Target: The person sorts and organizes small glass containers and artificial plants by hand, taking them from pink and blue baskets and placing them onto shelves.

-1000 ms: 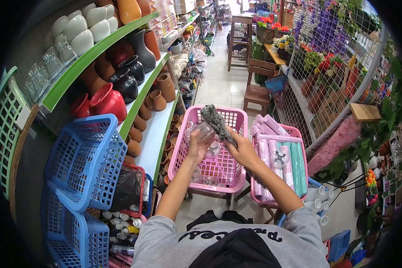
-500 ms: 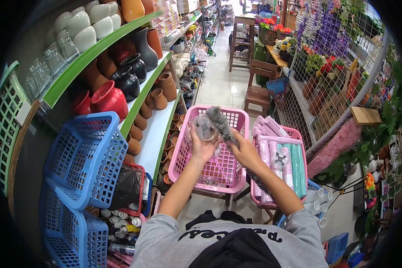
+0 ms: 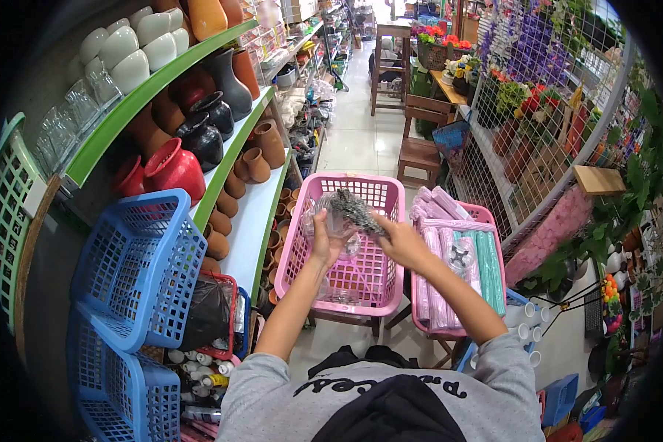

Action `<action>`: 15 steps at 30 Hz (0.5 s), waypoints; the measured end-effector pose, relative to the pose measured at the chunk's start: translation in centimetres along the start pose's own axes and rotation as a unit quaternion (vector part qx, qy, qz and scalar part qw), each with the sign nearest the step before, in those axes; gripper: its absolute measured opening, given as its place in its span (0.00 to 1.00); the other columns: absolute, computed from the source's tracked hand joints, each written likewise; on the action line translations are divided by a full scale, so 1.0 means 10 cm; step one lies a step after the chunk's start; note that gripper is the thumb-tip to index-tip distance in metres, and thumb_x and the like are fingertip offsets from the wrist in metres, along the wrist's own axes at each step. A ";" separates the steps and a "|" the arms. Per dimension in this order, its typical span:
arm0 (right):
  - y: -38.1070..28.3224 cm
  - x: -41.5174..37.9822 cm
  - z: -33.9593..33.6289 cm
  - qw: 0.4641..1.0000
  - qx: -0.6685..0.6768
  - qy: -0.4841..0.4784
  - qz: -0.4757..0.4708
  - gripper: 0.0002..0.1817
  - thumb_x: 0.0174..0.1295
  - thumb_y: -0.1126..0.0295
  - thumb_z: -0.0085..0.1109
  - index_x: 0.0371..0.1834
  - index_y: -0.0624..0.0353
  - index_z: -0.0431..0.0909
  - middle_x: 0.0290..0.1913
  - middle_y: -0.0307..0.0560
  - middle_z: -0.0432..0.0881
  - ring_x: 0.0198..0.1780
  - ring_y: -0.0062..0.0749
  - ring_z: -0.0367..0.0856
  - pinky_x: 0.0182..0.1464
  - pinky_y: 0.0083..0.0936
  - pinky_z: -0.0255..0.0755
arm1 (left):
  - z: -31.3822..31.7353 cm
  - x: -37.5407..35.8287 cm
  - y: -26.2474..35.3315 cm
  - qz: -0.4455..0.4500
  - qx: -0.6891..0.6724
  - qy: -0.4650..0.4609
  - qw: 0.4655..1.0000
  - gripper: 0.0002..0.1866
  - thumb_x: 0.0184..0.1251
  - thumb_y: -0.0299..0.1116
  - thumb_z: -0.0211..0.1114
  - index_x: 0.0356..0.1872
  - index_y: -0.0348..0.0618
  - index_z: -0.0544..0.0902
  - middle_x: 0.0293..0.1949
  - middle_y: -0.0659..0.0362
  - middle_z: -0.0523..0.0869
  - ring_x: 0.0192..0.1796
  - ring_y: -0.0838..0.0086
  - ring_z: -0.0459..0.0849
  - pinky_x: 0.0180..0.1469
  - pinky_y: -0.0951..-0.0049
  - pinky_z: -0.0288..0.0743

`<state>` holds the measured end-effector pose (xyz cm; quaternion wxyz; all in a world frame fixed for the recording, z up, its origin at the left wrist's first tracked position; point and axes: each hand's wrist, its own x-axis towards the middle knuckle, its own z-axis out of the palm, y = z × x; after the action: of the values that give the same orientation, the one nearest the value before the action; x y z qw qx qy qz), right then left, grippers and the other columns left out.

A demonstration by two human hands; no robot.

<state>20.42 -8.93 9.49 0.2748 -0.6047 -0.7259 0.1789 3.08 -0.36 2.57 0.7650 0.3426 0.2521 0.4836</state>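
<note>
Left hand (image 3: 323, 243) is closed around a clear glass jar (image 3: 333, 221), held above the pink basket (image 3: 344, 295). Right hand (image 3: 399, 237) grips a grey duster (image 3: 355, 210), fingers wrapped tight on its near end; the far end of the duster lies against the jar, at or in its mouth, which of the two cannot be told. More clear glass lies in the bottom of the pink basket. Just to the right stands a second pink basket (image 3: 493, 243) holding rolled pink and green bags. Blue baskets (image 3: 136, 265) stand at left, beside shelves of clay pots (image 3: 258, 163).
</note>
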 end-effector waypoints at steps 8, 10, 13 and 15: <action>0.19 -0.12 -0.03 0.990 -0.091 -0.097 -0.045 0.32 0.54 0.72 0.55 0.66 0.43 0.65 0.29 0.61 0.81 0.31 0.57 0.81 0.39 0.45 0.75 | -0.01 -0.13 0.14 -0.007 -0.079 -0.031 0.996 0.38 0.59 0.67 0.48 0.58 0.45 0.73 0.50 0.55 0.79 0.54 0.66 0.77 0.58 0.60 0.72; 0.32 -0.03 0.09 0.995 -0.074 -0.034 -0.055 0.32 0.54 0.71 0.56 0.66 0.43 0.65 0.30 0.61 0.81 0.32 0.57 0.81 0.39 0.46 0.75 | -0.08 -0.09 0.06 -0.004 -0.069 -0.040 0.997 0.37 0.59 0.67 0.49 0.58 0.46 0.73 0.52 0.55 0.78 0.56 0.66 0.76 0.59 0.60 0.71; 0.13 -0.02 0.19 0.998 -0.038 0.041 -0.030 0.32 0.55 0.71 0.56 0.66 0.46 0.64 0.34 0.61 0.82 0.37 0.57 0.81 0.41 0.46 0.75 | 0.02 -0.10 0.06 -0.003 -0.067 -0.061 0.996 0.37 0.59 0.66 0.51 0.60 0.48 0.71 0.55 0.55 0.77 0.57 0.67 0.76 0.60 0.61 0.70; 0.04 -0.06 0.36 0.987 0.151 0.028 -0.049 0.31 0.57 0.71 0.56 0.67 0.49 0.63 0.36 0.62 0.82 0.38 0.57 0.82 0.43 0.43 0.76 | 0.02 -0.06 0.07 0.008 -0.024 -0.063 0.998 0.36 0.61 0.64 0.52 0.59 0.45 0.71 0.53 0.56 0.78 0.56 0.67 0.77 0.60 0.60 0.71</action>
<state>18.55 -9.17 6.33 0.3914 -0.5249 -0.7114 0.2553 2.58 -0.73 3.27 0.7837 0.3555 0.1891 0.4729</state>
